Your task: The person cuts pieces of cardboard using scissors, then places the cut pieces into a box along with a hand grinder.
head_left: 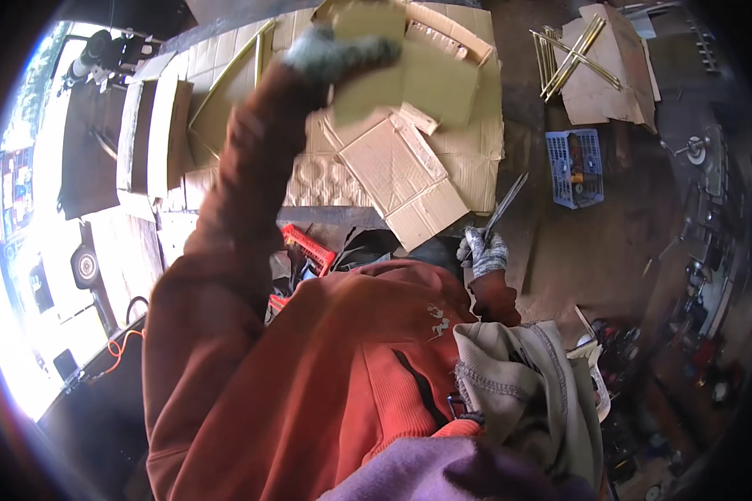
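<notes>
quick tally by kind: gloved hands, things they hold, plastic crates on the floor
gloved hands: 2, left hand and right hand
held things: 2, cardboard piece and thin metal strip
plastic crates: 2, blue crate and red crate
total: 6

Head-worn fisheye, steeply down, close overhead.

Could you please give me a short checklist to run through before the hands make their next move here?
1. Left hand grips the cardboard piece: ok, raised.
2. Right hand grips the thin metal strip: ok.
3. Both hands gloved: ok.
4. Strip clear of the cardboard piece: ok, apart.
5. Flattened cardboard sheets lie flat on the floor: ok.
6. Blue basket contents: cannot tell.
</notes>
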### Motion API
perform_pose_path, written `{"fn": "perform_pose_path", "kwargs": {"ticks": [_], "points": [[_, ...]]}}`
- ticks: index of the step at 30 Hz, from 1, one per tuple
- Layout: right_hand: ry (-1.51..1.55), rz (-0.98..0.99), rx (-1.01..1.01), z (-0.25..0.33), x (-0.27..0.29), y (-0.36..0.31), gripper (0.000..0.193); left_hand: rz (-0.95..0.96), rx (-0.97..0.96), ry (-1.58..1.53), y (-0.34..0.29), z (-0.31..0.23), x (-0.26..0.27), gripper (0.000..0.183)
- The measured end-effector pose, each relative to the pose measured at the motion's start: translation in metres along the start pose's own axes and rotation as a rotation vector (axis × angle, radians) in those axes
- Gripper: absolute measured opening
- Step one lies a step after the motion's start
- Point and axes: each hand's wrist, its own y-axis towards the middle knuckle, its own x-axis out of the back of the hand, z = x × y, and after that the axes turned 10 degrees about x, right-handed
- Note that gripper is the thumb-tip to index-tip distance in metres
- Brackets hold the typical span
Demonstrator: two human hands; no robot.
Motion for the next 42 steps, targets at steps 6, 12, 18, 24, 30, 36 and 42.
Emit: {"fn": "perform_pose_path", "kwargs": {"ticks": [6,12,18,24,30,36,42], "points": [[0.053,-0.006,0.083,0.008,-0.005,-0.010,0.016,-0.704,0.147,0.234,0.007,-0.024,0.035,0.047],[0.156,0.029,0.133,0.005,-0.005,-0.007,0.017,-0.539,0.459,0.923,0.009,0.132,0.032,0.088],[-0.525,0.116,0.805,0.078,-0.031,-0.002,0.029,-0.485,0.645,1.280,0.012,0.134,-0.010,0.114],[-0.936,0.419,0.806,0.138,-0.081,0.027,0.043,-0.412,0.750,0.986,-0.007,0.165,-0.001,0.062],[-1.188,0.470,0.799,0.139,-0.087,0.055,0.046,-0.289,0.769,0.628,-0.118,0.219,0.011,0.044],[-0.761,0.722,0.361,0.099,-0.070,0.023,0.041,-0.741,0.516,-0.559,-0.207,0.243,0.002,0.033],[-0.688,0.973,-0.028,0.104,-0.024,-0.039,0.043,-0.714,0.458,-0.674,-0.209,0.268,0.000,0.033]]}}
